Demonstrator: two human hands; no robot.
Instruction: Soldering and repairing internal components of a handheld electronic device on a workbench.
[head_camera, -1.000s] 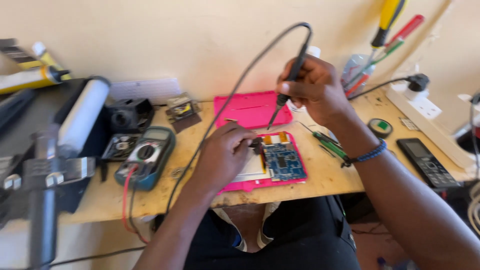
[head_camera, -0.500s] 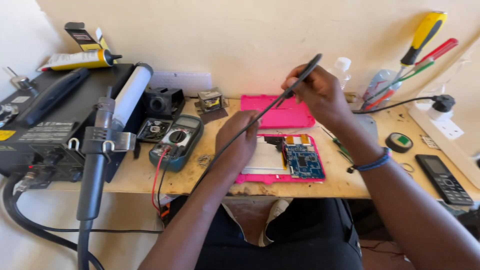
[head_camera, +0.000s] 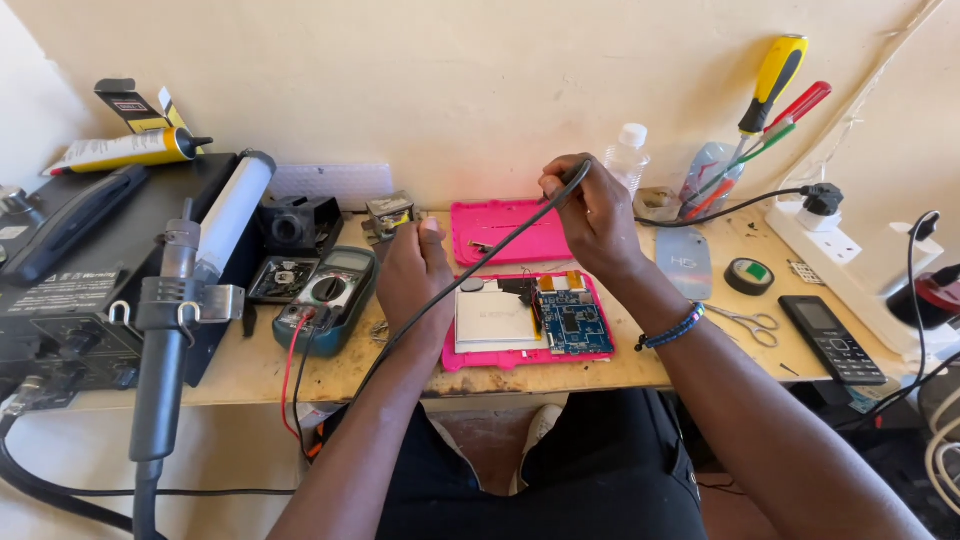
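Note:
My right hand (head_camera: 592, 215) is raised over the bench, fingers closed on a thin black probe-like tool (head_camera: 571, 182) whose black cable (head_camera: 440, 300) runs down across my left forearm. My left hand (head_camera: 415, 275) rests flat on the bench edge of an opened pink tablet (head_camera: 528, 322), which shows a silver battery and a blue circuit board (head_camera: 572, 324). The tablet's pink back cover (head_camera: 508, 230) lies behind it by the wall. The tool tip is hidden by my fingers.
A multimeter (head_camera: 328, 296) with red and black leads sits left of the tablet. A black rework station (head_camera: 90, 280) with a hot-air handle (head_camera: 165, 330) fills the left. Right: a tape roll (head_camera: 749, 276), scissors (head_camera: 748, 323), a black phone (head_camera: 832, 338), screwdrivers (head_camera: 770, 90), a power strip (head_camera: 850, 250).
My view has swung left and back. My right hand has lifted the probe tool away from the board and toward the wall. The left hand stays by the tablet's left edge.

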